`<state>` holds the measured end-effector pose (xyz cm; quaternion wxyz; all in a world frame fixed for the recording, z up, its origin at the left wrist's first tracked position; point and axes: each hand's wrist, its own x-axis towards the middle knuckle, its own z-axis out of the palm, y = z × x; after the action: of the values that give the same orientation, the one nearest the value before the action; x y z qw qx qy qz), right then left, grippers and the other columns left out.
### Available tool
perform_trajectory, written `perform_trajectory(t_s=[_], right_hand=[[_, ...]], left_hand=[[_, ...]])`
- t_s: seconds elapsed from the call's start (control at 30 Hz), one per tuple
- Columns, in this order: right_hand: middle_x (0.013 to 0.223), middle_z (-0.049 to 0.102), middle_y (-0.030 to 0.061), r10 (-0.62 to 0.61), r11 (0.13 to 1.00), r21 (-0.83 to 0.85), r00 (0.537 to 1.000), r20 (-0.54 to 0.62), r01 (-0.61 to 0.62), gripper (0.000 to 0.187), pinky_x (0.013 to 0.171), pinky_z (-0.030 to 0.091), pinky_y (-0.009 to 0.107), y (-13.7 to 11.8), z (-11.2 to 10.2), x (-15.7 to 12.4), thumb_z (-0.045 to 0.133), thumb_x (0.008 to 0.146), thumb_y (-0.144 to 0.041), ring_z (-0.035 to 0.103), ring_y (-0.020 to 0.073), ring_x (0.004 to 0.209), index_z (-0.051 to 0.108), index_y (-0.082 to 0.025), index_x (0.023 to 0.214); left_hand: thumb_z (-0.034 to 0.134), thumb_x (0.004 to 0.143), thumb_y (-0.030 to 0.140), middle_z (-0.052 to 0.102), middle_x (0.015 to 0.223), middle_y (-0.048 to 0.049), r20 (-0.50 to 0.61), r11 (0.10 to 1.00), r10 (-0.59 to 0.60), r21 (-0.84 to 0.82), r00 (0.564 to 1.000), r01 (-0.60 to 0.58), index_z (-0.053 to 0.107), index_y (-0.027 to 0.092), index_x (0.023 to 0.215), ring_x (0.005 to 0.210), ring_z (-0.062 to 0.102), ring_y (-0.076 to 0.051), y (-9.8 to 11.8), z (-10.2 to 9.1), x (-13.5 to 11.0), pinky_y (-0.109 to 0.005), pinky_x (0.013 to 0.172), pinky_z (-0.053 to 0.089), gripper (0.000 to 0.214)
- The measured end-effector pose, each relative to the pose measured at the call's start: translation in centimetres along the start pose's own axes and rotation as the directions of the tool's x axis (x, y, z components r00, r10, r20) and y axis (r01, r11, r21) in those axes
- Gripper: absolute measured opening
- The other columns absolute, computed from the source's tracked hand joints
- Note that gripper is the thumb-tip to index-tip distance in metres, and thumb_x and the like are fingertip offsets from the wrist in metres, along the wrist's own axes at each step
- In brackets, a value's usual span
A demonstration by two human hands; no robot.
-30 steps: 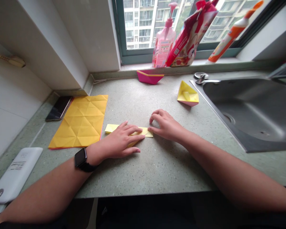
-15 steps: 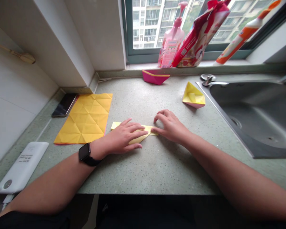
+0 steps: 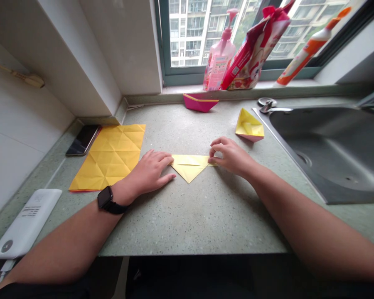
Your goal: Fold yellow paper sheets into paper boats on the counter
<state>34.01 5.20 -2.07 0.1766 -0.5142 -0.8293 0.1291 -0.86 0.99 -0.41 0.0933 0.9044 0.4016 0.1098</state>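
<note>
A yellow paper folded into a downward-pointing triangle [image 3: 189,166] lies flat on the speckled green counter [image 3: 190,216]. My left hand [image 3: 151,172], with a black watch on the wrist, lies flat at the paper's left corner with fingers stretched out, fingertips touching it. My right hand [image 3: 229,155] has its fingers curled and pinches the paper's right corner. A stack of creased orange sheets [image 3: 112,155] lies just left of my left hand.
A yellow paper boat [image 3: 249,126] and a pink paper boat [image 3: 199,102] sit farther back. A steel sink [image 3: 330,145] fills the right side. A phone [image 3: 82,140] and white power bank [image 3: 25,224] lie at left. Soap bottle [image 3: 220,58], red pouch [image 3: 255,47] and orange bottle [image 3: 308,47] stand on the sill.
My left hand slid left off the yellow paper, uncovering its triangular shape. My right hand moved slightly right and now pinches the right corner.
</note>
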Motion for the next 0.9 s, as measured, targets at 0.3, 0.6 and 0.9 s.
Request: perform_trajectory(t_s=[0.3,0.6,0.9], right_hand=[[0.122,0.074,0.0104,-0.024,0.999,-0.021,0.996,0.084,0.026,0.008,0.105,0.056,0.055,-0.8,-0.5,-0.1,0.083,0.094,-0.035,0.069,0.0338,0.114,0.080,-0.028,0.091],[0.130,0.076,0.0103,-0.294,0.955,-0.037,0.956,0.006,0.294,0.025,0.110,0.053,0.055,-5.1,0.7,-1.5,0.072,0.105,-0.038,0.067,0.0327,0.122,0.081,-0.032,0.128],[0.137,0.077,0.0087,-0.355,0.933,-0.012,0.926,0.125,0.359,0.031,0.111,0.052,0.053,-4.9,1.4,-1.7,0.078,0.103,-0.037,0.069,0.0327,0.130,0.078,-0.031,0.133]], left_hand=[[0.065,0.109,0.047,0.068,0.151,-0.0158,0.015,1.000,-0.004,0.014,1.000,0.003,0.069,0.020,0.137,0.138,0.063,-0.035,-0.4,-0.2,0.1,-0.061,0.126,0.042,0.039],[0.073,0.105,0.046,0.070,0.136,-0.0133,0.021,0.998,0.063,0.027,0.998,-0.064,0.073,0.024,0.138,0.124,0.063,-0.034,0.4,-0.5,0.0,-0.054,0.112,0.050,0.039],[0.082,0.100,0.047,0.072,0.120,-0.0110,0.038,0.978,0.206,0.024,0.978,-0.207,0.072,0.023,0.143,0.117,0.064,-0.032,1.0,-0.1,-0.2,-0.061,0.125,0.039,0.050]])
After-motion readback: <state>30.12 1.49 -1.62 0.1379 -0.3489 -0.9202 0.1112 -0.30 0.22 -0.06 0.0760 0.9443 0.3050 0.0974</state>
